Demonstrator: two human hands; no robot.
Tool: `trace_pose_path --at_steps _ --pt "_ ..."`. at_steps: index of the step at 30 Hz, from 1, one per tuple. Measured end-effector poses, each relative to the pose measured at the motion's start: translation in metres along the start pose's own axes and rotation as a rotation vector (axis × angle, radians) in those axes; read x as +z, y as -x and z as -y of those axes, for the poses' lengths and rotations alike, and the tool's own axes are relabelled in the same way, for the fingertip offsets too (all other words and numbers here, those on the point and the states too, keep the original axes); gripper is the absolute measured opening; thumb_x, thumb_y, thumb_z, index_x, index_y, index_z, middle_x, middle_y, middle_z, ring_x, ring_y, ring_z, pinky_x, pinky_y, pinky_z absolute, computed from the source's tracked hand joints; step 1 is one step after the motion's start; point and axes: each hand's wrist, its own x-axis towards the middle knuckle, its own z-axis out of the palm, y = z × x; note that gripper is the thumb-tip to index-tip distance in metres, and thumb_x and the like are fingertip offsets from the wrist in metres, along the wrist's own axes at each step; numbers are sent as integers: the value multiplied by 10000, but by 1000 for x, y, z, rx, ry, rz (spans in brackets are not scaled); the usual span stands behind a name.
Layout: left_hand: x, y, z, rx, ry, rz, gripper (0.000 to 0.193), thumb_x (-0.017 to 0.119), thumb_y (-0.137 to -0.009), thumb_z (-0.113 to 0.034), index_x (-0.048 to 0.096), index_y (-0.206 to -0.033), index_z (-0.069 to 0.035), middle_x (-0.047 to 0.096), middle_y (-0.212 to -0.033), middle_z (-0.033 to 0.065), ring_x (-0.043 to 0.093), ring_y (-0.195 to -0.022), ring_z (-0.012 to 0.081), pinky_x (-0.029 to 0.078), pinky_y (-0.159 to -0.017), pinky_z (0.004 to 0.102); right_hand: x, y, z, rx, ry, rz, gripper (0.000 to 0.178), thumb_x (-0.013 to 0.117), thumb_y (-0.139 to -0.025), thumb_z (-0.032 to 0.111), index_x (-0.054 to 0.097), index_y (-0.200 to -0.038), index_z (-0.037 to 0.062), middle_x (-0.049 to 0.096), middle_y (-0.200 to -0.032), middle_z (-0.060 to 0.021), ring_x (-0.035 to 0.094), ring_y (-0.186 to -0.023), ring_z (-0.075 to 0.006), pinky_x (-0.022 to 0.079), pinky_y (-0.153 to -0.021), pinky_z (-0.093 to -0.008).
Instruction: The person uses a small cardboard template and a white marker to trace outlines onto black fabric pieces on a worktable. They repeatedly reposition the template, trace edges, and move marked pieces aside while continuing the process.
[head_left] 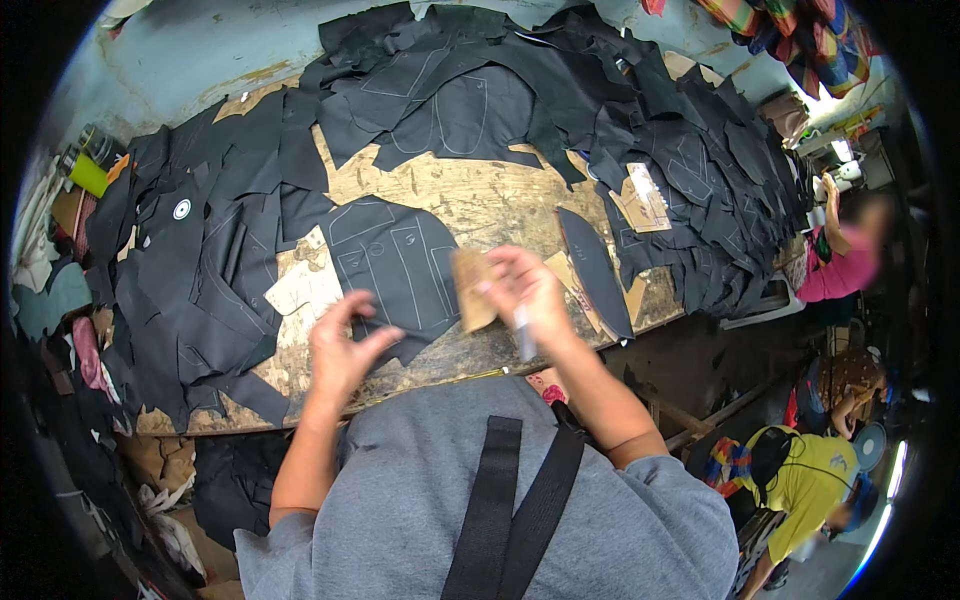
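Note:
My right hand (530, 295) grips a brown cardboard pattern piece (474, 292), tilted just above the table and blurred by motion. A small whitish thing (524, 333) shows under that hand; its kind is unclear. My left hand (345, 345) is open, thumb and fingers apart, at the lower left edge of a black leather-like sheet (388, 262). Pale outlines and marks are drawn on this sheet, which lies flat before me. Whether the left fingers touch it I cannot tell. Pale card patterns (306, 278) lie left of the sheet.
Black sheets, some outlined, cover the left (205, 270), back (430, 95) and right (690, 180) of the worn wooden table (470, 195). A long dark piece (597, 270) rests on cards at right. Two people, in pink (845, 260) and yellow (810, 475), are beyond the table's right.

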Motion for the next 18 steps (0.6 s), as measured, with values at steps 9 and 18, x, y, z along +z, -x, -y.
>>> trace_pose_path --at_steps 9,18 --pt "-37 -38 81 -2 -576 -202 798 790 -660 -402 486 -1318 -70 485 -1347 169 340 -1337 328 184 -1090 535 -56 -29 13 9 986 -246 518 767 -746 307 594 -1124 -2 671 -970 -175 670 -822 -269 530 -736 -359" --pt "-39 -33 82 94 -405 -323 710 843 -596 -196 548 -1224 -46 576 -1110 128 561 -1037 291 423 -914 393 43 -52 -21 -40 958 -7 286 738 -663 114 584 -877 3 627 -740 -171 637 -745 -323 489 -689 -423"
